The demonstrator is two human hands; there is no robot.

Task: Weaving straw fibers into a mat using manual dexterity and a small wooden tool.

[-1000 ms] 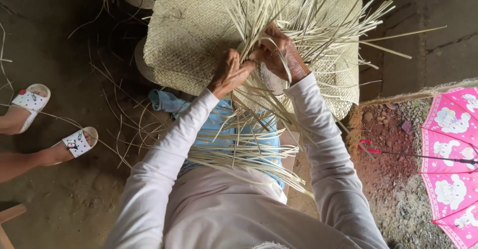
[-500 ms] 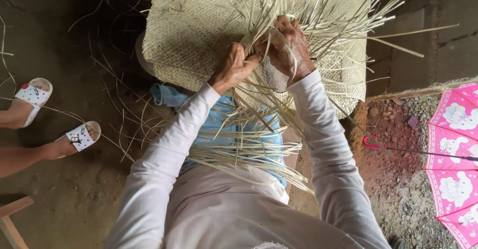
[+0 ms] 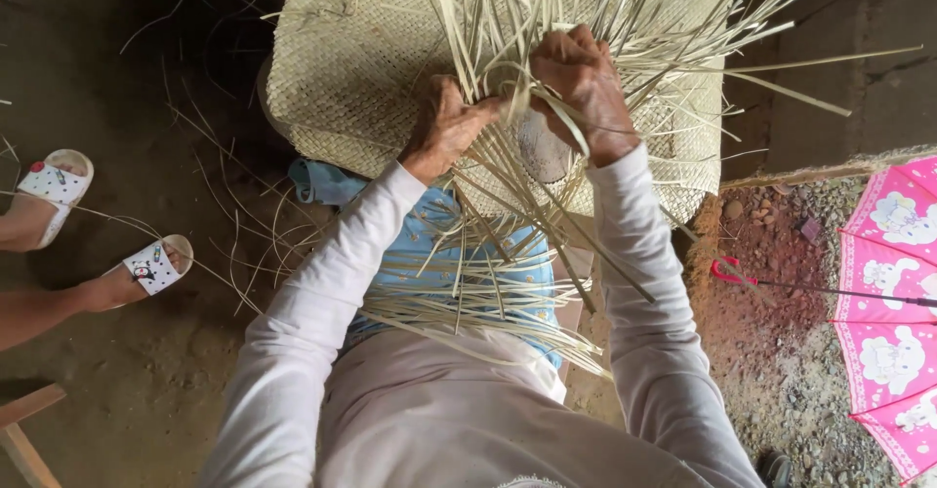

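Observation:
A large pale woven straw mat (image 3: 361, 68) lies in front of me, with many loose straw strips (image 3: 625, 20) fanning out from its near edge. My left hand (image 3: 441, 129) grips a bunch of those strips at the mat's edge. My right hand (image 3: 583, 90) sits just right of it, fingers curled around strips that bend over its back. More loose strips (image 3: 468, 298) trail across my lap over blue cloth. Both arms wear pale long sleeves.
Another person's feet in white sandals (image 3: 156, 265) rest on the dirt floor at the left. A pink open umbrella (image 3: 893, 322) with a red handle lies on gravel at the right. A wooden piece (image 3: 24, 425) shows at the bottom left.
Both hands have shifted slightly up and to the right along the mat's edge while working the strips. The right hand now sits higher over the strips.

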